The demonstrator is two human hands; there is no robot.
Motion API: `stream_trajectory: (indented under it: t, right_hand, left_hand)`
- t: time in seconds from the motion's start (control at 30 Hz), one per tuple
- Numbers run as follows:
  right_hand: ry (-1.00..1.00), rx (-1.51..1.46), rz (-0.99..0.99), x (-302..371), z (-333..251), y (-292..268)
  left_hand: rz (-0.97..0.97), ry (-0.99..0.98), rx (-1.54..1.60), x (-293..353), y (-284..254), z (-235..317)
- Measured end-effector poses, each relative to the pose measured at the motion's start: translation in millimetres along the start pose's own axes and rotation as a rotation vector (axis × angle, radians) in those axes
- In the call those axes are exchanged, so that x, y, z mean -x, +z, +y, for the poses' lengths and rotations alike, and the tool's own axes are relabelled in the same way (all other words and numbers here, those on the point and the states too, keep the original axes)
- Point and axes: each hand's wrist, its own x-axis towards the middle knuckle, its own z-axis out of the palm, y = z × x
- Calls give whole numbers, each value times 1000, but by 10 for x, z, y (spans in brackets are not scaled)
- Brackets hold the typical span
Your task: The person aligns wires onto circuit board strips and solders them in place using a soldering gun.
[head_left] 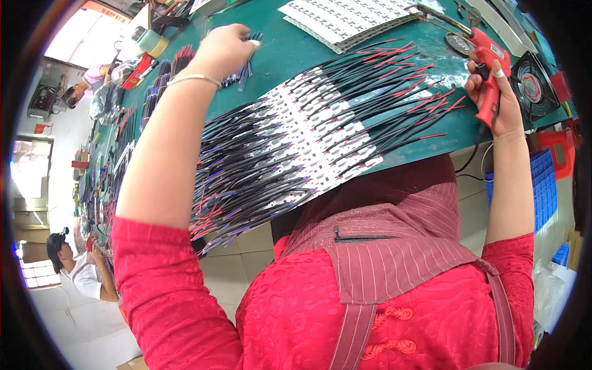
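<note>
My right hand (498, 102) is wrapped round the handle of a red soldering gun (491, 55), whose metal tip points up and left over the bench. My left hand (223, 50) is raised at the far left, fingers closed beside a cluster of short dark blue pieces (234, 79). What those fingers grip is too small to make out. Between my arms, a white slotted board (302, 126) holds rows of black wires (243, 157) with red and blue ends. The wires stick out on both sides of the board.
More white slotted sheets (345, 21) are stacked at the far edge of the green bench (271, 18). A black fan (533, 86) stands at the right, past a solder reel (459, 44). Wire bundles (154, 86) lie left. Two other people (80, 265) are at the left.
</note>
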Motion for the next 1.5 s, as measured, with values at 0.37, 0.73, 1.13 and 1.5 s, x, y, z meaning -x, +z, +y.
stream_trajectory:
  t: [0.37,0.73,1.13,1.5]
  right_hand:
    - [-10,-38,-8,20,10,21]
    - [-32,12,-8,53,26,66]
    - [25,-89,27,94,29,170]
    - [-3,-85,67,36,15,183]
  left_hand:
    - [57,365,58,949,567,647]
    - [110,175,240,923,570,641]
    - [-39,317,14,608,502,602]
    - [-250,342,301,637,350,749]
